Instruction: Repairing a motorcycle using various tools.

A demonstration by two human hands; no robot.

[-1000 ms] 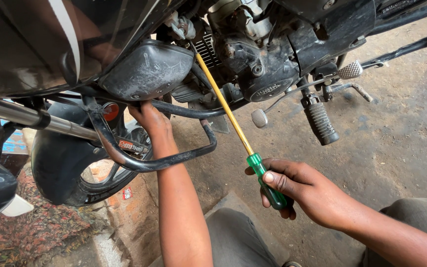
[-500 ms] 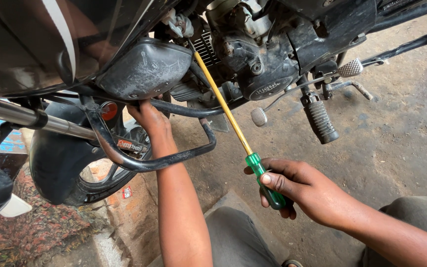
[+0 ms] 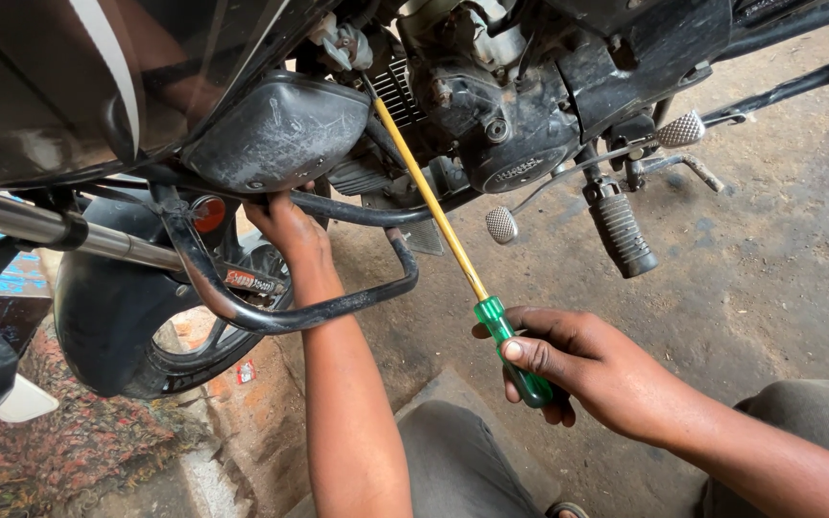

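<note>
Screwdriver is what we are working with: one long tool with a yellow shaft and a green handle, held in our right hand, whose fingers are clamped around the handle with the thumb laid along it. Its long axis runs on a diagonal, the handle low and near us, the tip pointing up and away into the motorcycle engine, where it disappears among the cooling fins just below a pale cable fitting; we cannot see the tip itself. Our left hand reaches up under the grey side cover, the fingers hidden behind the cover and the frame tube, so we cannot tell whether they are together or apart. A black crash guard loops across in front of that forearm and stands between the two hands. To the right of the shaft we count one round brake pedal pad, one ribbed rubber footpeg and one knurled kick lever end, all well clear of the tool. One front wheel sits at the left, beside a chrome tube. Everything stands on a stained concrete floor.
</note>
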